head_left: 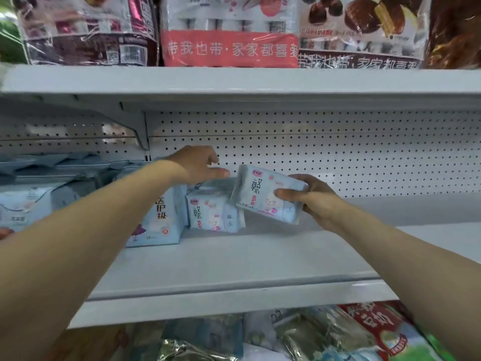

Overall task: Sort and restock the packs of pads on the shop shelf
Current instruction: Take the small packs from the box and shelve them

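Right hand [313, 203] pinches a tilted pack of pads [263, 194], thumb across its front and fingers behind, holding it clear of the shelf [234, 259] at 3 o'clock of a small standing pack [212, 213]. Left hand [199, 165] hangs at that small pack's 12 o'clock, thumb straight, fingers loosely bent; contact cannot be told. Taller pack [161, 220] stands touching at its 9 o'clock, more blue packs [39, 199] lie farther toward 9, and a perforated back panel [338, 152] is behind.
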